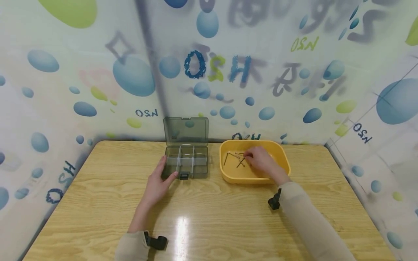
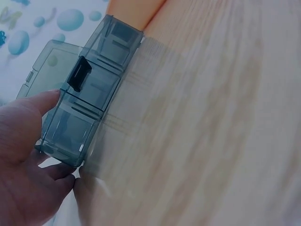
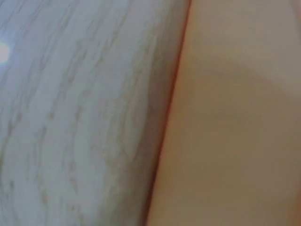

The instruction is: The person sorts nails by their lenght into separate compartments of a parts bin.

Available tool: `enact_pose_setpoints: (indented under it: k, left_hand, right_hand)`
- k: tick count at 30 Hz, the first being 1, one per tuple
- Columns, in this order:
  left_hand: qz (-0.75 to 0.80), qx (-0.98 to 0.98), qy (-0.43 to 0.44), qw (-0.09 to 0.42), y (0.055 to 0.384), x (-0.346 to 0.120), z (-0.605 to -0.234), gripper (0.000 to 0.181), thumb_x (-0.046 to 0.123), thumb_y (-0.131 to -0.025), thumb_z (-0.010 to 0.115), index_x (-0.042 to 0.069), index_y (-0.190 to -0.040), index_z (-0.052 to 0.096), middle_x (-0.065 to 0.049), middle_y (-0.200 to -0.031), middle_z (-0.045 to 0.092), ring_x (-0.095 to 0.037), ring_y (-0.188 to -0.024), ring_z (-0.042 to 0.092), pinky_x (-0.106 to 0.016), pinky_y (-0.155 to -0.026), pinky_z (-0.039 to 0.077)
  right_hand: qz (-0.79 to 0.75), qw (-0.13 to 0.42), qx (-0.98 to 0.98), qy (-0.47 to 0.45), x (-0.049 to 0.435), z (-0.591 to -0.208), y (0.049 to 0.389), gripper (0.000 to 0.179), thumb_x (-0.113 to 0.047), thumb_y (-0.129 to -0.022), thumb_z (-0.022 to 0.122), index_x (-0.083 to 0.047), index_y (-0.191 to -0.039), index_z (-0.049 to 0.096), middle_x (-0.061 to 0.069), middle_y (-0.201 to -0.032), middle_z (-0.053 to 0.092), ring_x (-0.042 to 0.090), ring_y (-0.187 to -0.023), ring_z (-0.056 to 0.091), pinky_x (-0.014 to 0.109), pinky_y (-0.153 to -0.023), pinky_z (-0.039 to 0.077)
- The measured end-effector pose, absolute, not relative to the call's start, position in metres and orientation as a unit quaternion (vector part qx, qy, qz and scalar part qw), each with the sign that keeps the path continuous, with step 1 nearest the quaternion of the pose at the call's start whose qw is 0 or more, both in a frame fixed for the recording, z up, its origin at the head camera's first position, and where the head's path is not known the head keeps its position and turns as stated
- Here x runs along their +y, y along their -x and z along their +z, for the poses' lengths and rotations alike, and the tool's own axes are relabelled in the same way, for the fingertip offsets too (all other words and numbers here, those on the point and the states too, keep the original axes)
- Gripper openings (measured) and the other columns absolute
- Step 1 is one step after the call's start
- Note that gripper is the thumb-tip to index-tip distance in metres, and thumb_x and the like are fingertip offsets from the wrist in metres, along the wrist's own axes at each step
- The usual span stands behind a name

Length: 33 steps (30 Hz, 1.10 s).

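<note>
A translucent grey compartment box (image 1: 200, 172) stands on the table, its lid (image 1: 186, 132) raised against the backdrop. My left hand (image 1: 158, 185) grips the box's front left corner, thumb at the front edge near the dark latch (image 1: 184, 175) and fingers along the left side. The left wrist view shows the thumb (image 2: 44, 101) against the box front (image 2: 70, 127). My right hand (image 1: 261, 160) reaches into a yellow tray (image 1: 251, 180), bent fingertips right at several thin metal nails or screws (image 1: 226, 159). I cannot tell whether one is pinched. In the right wrist view, the hand is hidden.
The tray stands to the right of the box on the wood-grain table (image 1: 209, 210). A patterned curtain (image 1: 228, 98) rises behind the table's back edge, with more of it at both sides. Dark wrist cameras (image 1: 275, 200) sit at both cuffs.
</note>
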<state>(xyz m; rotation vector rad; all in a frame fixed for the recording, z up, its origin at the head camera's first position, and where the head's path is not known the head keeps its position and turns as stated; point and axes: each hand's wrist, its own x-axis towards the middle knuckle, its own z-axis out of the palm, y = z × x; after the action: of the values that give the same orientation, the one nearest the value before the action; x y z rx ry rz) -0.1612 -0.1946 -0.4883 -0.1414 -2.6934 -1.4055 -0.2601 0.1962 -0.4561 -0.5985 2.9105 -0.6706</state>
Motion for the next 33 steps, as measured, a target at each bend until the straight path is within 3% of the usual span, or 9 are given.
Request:
enact_pose_setpoints:
  k: [13, 19, 33]
  left_hand:
    - [-0.464, -0.883, 0.052, 0.056, 0.164, -0.194, -0.486, 0.079, 0.020, -0.102, 0.067, -0.003, -0.161, 0.021, -0.027, -0.165, 0.018, -0.044, -0.151, 0.020, -0.055, -0.123, 0.016]
    - [-0.464, -0.882, 0.055, 0.055, 0.163, -0.195, -0.487, 0.079, 0.020, -0.102, 0.067, -0.003, -0.161, 0.021, -0.027, -0.165, 0.019, -0.044, -0.151, 0.020, -0.056, -0.123, 0.017]
    - [-0.465, -0.882, 0.057, 0.045, 0.163, -0.196, -0.491, 0.080, 0.025, -0.103, 0.066, -0.001, -0.162, 0.019, -0.025, -0.167, 0.017, -0.043, -0.152, 0.017, -0.055, -0.123, 0.016]
  right_hand:
    - [-0.243, 0.012, 0.944, 0.225, 0.185, -0.434, 0.249, 0.016, -0.003, -0.097, 0.069, 0.002, -0.110, 0.077, 0.012, -0.103, 0.075, 0.024, -0.086, 0.065, 0.043, -0.083, 0.058]
    - [-0.243, -0.003, 0.939, 0.244, 0.175, -0.426, 0.243, 0.015, -0.003, -0.097, 0.070, 0.001, -0.109, 0.078, 0.011, -0.102, 0.075, 0.027, -0.093, 0.068, 0.045, -0.087, 0.058]
    - [-0.257, -0.040, 0.916, 0.305, 0.154, -0.409, 0.222, 0.013, -0.002, -0.096, 0.070, -0.001, -0.107, 0.078, 0.008, -0.098, 0.075, 0.024, -0.088, 0.069, 0.039, -0.079, 0.059]
